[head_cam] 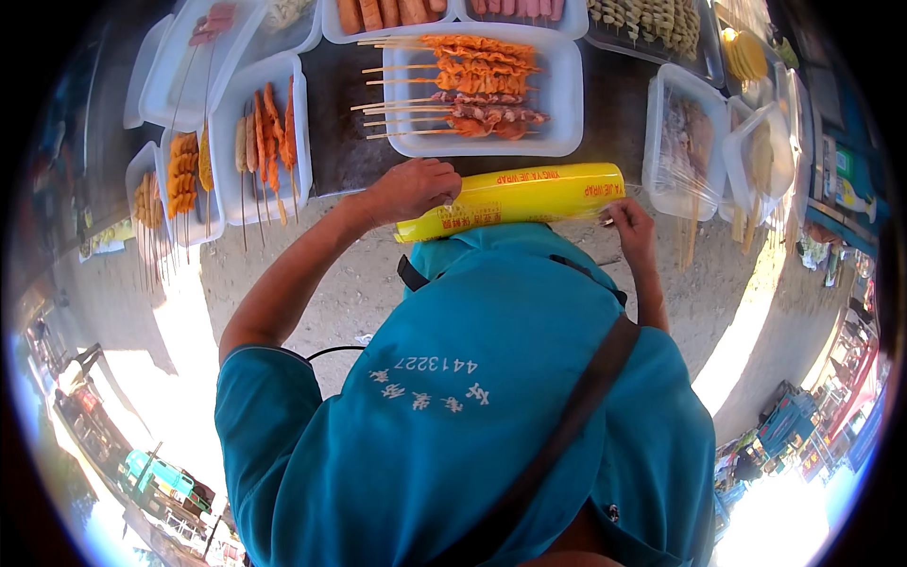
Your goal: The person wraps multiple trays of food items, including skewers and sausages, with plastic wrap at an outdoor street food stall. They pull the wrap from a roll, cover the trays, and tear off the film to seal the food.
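Observation:
A yellow roll of cling film (528,191) bearing red printing lies across my lap, on the turquoise apron (496,298). My left hand (419,188) is at the roll's left part, its fingers curled in and pinching at the film. At the right end, my right hand (634,225) pinches the film's edge between thumb and fingertips; a thin clear fold shows beside them. Just beyond the roll stands a white plastic tray (482,145) of raw meat skewers (489,78), their bare sticks pointing left past the rim.
More skewers fill a plastic tray (227,202) at left. On the right, a tray (659,191) is covered with clear film, and sticks poke out towards me. Sausages (393,13) sit at the back of the dark tabletop (340,127). A strap (567,425) crosses my chest.

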A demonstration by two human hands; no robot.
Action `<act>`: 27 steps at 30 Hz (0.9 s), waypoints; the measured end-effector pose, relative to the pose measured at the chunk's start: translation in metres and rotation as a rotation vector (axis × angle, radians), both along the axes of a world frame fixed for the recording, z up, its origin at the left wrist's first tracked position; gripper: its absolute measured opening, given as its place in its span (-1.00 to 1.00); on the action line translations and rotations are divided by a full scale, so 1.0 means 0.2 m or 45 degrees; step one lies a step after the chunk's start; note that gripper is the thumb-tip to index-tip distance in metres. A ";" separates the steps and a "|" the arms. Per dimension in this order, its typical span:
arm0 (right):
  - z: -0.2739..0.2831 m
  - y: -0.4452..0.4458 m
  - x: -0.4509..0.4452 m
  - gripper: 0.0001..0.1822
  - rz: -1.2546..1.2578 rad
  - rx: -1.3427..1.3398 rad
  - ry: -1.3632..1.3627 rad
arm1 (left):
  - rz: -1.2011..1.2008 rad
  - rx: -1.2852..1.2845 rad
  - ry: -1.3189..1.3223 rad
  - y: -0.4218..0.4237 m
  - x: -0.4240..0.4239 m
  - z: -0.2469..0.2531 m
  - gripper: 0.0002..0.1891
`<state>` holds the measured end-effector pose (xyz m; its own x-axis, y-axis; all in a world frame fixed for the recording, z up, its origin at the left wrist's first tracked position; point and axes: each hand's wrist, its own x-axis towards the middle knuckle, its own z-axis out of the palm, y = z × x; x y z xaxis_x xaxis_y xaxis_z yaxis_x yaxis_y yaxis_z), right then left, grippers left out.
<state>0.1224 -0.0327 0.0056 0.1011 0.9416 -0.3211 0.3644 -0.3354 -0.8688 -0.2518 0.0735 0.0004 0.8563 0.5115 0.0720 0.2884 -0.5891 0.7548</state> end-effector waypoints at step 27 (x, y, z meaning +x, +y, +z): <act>0.01 0.04 0.00 -0.85 0.003 0.006 0.036 | 0.061 -0.346 0.179 -0.03 -0.13 0.09 -0.91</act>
<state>0.1230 -0.0255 0.0079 0.0899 0.9434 -0.3193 0.3400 -0.3304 -0.8805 -0.2787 0.0683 0.0186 0.8224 0.5361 -0.1905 0.4238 -0.3539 0.8337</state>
